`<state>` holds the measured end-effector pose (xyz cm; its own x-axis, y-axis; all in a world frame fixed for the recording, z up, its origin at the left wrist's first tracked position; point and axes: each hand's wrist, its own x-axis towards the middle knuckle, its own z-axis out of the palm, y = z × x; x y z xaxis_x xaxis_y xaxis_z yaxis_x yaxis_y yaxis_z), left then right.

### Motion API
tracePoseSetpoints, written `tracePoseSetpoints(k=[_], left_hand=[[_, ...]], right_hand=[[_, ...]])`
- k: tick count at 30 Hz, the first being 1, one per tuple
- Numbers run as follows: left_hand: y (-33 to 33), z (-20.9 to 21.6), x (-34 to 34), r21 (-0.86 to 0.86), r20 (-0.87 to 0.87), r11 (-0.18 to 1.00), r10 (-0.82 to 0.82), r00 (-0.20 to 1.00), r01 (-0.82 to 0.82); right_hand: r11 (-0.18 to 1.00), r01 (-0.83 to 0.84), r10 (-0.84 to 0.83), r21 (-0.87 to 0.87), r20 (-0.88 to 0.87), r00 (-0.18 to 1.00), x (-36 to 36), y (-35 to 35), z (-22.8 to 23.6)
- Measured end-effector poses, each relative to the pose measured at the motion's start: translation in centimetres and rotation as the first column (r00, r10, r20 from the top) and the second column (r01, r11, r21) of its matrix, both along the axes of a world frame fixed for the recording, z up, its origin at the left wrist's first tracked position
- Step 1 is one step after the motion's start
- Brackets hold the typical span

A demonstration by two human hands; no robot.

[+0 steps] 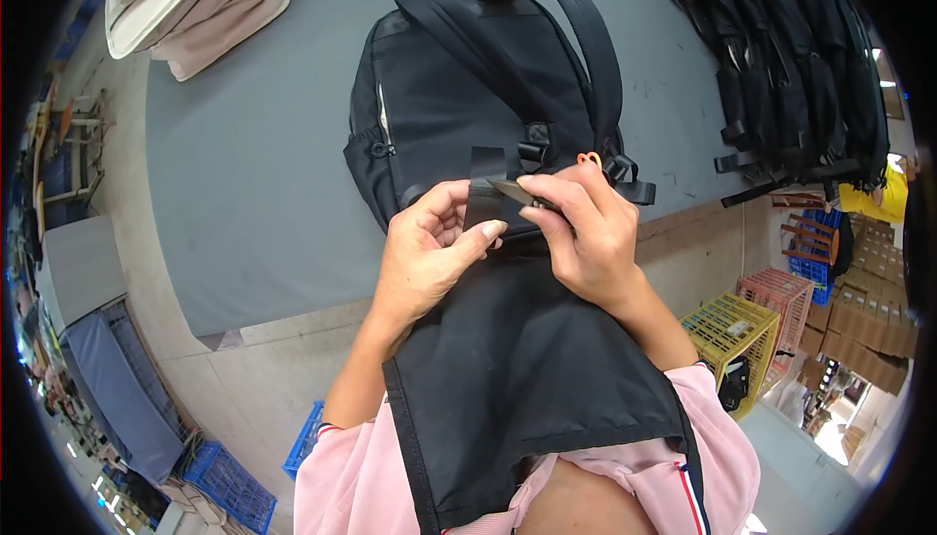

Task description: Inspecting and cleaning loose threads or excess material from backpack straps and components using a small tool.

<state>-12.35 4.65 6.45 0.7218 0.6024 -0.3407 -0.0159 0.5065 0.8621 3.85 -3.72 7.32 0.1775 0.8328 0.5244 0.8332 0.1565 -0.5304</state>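
Note:
A black backpack (pixel 439 76) lies on the grey-covered table, its shoulder straps (pixel 468 47) facing up. At the pack's lower edge, my left hand (pixel 429 247) pinches a short, wide black strap end (pixel 487 169) between thumb and fingers. My right hand (pixel 595 232) grips small metal thread snips (pixel 509 189), their pointed blades lying against the strap. An orange loop (pixel 589 158) shows above the right hand's knuckles. Most of the snips' handle is hidden in the fingers. A loose black webbing tail with a buckle (pixel 625 179) rests just beyond my right hand.
Stacked beige and white bag pieces (pixel 215 8) occupy the table's far left. Several black backpacks (pixel 791 57) are piled at the far right. Beyond the table's near right side stand a yellow crate (pixel 732 330) and a pink crate (pixel 781 301). Blue crates (pixel 229 481) sit lower left.

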Motion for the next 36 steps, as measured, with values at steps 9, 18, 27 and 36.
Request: tracePoseSetpoints(k=[9, 18, 27, 36], left_hand=[[-0.1, -0.1, -0.2, 0.125, 0.117, 0.979, 0.146, 0.982, -0.160], [1.8, 0.1, 1.6, 0.300, 0.052, 0.953, 0.027, 0.998, -0.041], [2.0, -2.9, 3.6, 0.600, -0.005, 0.794, -0.119, 0.993, 0.099], [1.3, -3.9, 3.9, 0.236, 0.031, 0.970, 0.058, 0.998, -0.064]], right_hand=[[0.977, -0.140, -0.012, -0.160, -0.698, 0.716, 1.1, -0.2, 0.0], [0.950, -0.273, -0.071, -0.153, -0.955, 0.288, -0.3, 1.2, -0.3], [0.959, -0.111, -0.260, -0.261, -0.965, 0.022, 1.1, 2.6, -1.3], [0.959, 0.224, -0.274, -0.175, -0.357, 0.893, 1.5, 1.3, -1.9]])
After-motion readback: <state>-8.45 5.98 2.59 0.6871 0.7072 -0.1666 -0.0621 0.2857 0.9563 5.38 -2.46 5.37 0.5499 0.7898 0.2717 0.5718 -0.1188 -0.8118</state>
